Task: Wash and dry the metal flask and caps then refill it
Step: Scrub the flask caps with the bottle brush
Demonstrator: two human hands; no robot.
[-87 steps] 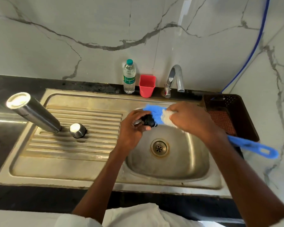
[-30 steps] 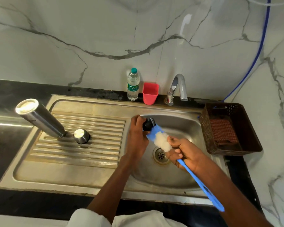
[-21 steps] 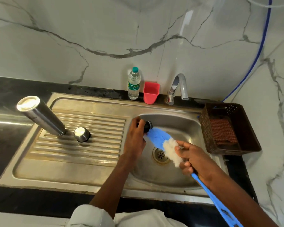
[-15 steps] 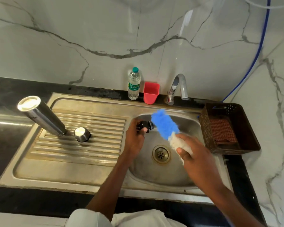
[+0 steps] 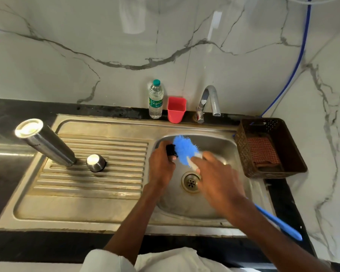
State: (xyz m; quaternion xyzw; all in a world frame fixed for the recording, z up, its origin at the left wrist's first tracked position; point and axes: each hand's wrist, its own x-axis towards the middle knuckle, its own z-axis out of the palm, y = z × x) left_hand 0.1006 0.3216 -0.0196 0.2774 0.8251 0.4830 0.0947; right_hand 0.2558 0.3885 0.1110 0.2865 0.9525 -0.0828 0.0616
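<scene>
The left hand [image 5: 161,163] is held over the left edge of the sink basin [image 5: 220,146], fingers curled around a small black cap [image 5: 170,150]; only the cap's upper right part shows past the knuckles. The right hand [image 5: 217,178] is just beside the left, over the drain [image 5: 190,181], and grips a blue bottle brush [image 5: 184,150] close to its head, though its motion blur hides exactly how the fingers lie. The brush's blue bristle head touches the cap at the left hand's fingertips, with a white section of bristles directly against the right hand. The brush's long blue handle [image 5: 279,222] runs back under the right forearm and ends beyond the sink's front right corner.

The metal flask [image 5: 47,143] stands inverted on the ribbed drainboard [image 5: 98,183], well apart to the left of the left hand, base up. A steel cap [image 5: 95,162] sits open side down just beside the flask, between the flask and the left hand.

Beyond the hands, along the wall, stand a plastic water bottle [image 5: 155,99], a red cup [image 5: 176,109] and the tap [image 5: 208,103]. To the right of the right hand is a brown basket [image 5: 243,152] containing a folded checked cloth [image 5: 262,152].
</scene>
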